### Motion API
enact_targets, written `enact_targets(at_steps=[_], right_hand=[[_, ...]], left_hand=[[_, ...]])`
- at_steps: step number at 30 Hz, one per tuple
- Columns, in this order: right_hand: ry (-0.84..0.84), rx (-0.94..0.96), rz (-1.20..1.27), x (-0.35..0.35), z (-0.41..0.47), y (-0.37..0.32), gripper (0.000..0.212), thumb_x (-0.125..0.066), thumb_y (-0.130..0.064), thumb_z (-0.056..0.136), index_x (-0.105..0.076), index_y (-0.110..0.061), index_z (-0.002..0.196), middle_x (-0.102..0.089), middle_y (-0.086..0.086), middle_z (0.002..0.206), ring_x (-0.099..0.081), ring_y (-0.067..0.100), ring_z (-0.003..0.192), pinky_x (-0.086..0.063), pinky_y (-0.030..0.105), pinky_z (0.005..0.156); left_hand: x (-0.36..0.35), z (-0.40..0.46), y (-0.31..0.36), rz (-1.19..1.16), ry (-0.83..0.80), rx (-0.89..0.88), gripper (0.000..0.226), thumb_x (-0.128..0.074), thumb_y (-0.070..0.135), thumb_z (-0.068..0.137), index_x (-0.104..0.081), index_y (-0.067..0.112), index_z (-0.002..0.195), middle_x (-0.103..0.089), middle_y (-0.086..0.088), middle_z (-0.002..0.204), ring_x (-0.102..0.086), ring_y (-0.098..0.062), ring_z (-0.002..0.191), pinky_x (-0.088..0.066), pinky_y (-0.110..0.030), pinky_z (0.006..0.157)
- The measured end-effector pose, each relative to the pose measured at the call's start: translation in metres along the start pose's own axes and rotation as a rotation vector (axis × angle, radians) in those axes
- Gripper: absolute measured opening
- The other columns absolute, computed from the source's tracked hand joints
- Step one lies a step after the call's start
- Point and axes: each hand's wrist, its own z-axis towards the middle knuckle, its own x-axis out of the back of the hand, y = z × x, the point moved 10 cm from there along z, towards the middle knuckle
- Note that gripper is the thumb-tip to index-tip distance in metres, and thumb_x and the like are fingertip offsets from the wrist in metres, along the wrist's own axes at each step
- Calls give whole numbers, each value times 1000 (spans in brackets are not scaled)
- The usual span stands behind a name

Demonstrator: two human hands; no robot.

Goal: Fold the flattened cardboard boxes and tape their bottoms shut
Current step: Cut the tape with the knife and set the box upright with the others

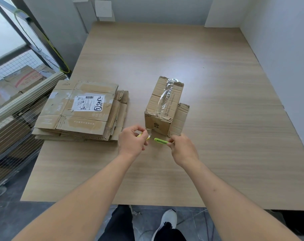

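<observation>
Both hands pinch: tape (148,132), cutter (160,141).

A folded cardboard box (162,105) stands on the wooden table (217,153), bottom up, with a strip of clear tape (165,96) running along its seam and down the near face. One flap (179,119) sticks out on its right side. The left hand (133,142) pinches the loose end of the tape just in front of the box, something yellow-green tucked in its fingers. The right hand (183,149) grips a green utility knife (160,140), its tip pointing toward the tape. To the left lies a stack of flattened boxes (81,110), the top one bearing a shipping label (88,103)
</observation>
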Motion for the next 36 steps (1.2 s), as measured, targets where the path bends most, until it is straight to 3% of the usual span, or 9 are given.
enact_targets(at_steps=[7,12,17,19,22,26,28,31,36], right_hand=[[-78,-57,3,-42,3,18,14,-63,-32,100,-75,-34,107,-66,1,113,-62,29,109,-43,28,78],[-108,-51,-52,-65,12,22,19,-65,-26,95,-73,-37,108,-70,-2,114,-63,31,110,-47,30,82],[-86,9,-94,-67,18,12,21,-61,-29,95,-74,-33,112,-72,5,115,-64,34,110,-50,34,82],[-22,60,-68,-52,17,-4,18,-64,-36,96,-74,-30,110,-72,2,111,-65,30,108,-51,34,80],[227,188,95,-3,13,-42,23,-70,-43,92,-70,-21,84,-66,-2,87,-65,26,85,-50,34,62],[568,366,148,59,11,-89,13,-78,-24,83,-71,-16,89,-59,3,88,-61,27,72,-46,31,56],[594,349,64,68,24,-96,30,-85,-19,73,-74,-17,100,-60,7,96,-61,29,81,-50,34,63],[550,254,-148,61,46,-93,37,-93,-21,63,-76,-24,95,-63,6,103,-62,32,91,-51,39,73],[532,345,-176,59,59,-85,40,-89,-8,67,-76,-28,99,-69,-4,99,-63,30,88,-53,35,64]], left_hand=[[-5,9,-2,-84,-33,-26,9,-75,14,91,-73,17,82,-71,-10,60,-67,-48,60,-57,-45,55],[-5,20,1,-126,-67,-75,7,-76,13,93,-73,12,86,-72,-14,62,-65,-27,51,-54,-35,50],[-3,27,9,-137,-78,-106,6,-76,11,94,-74,6,90,-71,-16,62,-63,-20,47,-51,-28,45],[-2,30,13,-134,-80,-112,6,-75,10,94,-74,4,91,-71,-16,62,-62,-19,45,-50,-27,44],[2,37,16,-149,-75,-107,6,-75,8,93,-73,4,89,-70,-17,62,-63,-19,46,-50,-27,44],[12,48,22,-159,-71,-111,8,-78,11,92,-73,12,85,-71,-14,62,-67,-25,52,-52,-31,46],[18,55,26,-157,-82,-111,7,-77,10,92,-74,10,86,-71,-15,62,-67,-24,53,-52,-31,46],[24,67,31,-138,-108,-114,6,-76,9,93,-74,9,87,-71,-14,62,-68,-22,53,-52,-30,45],[21,89,46,-106,-244,-144,7,-74,8,94,-73,5,88,-70,-15,62,-66,-20,49,-51,-27,44]])
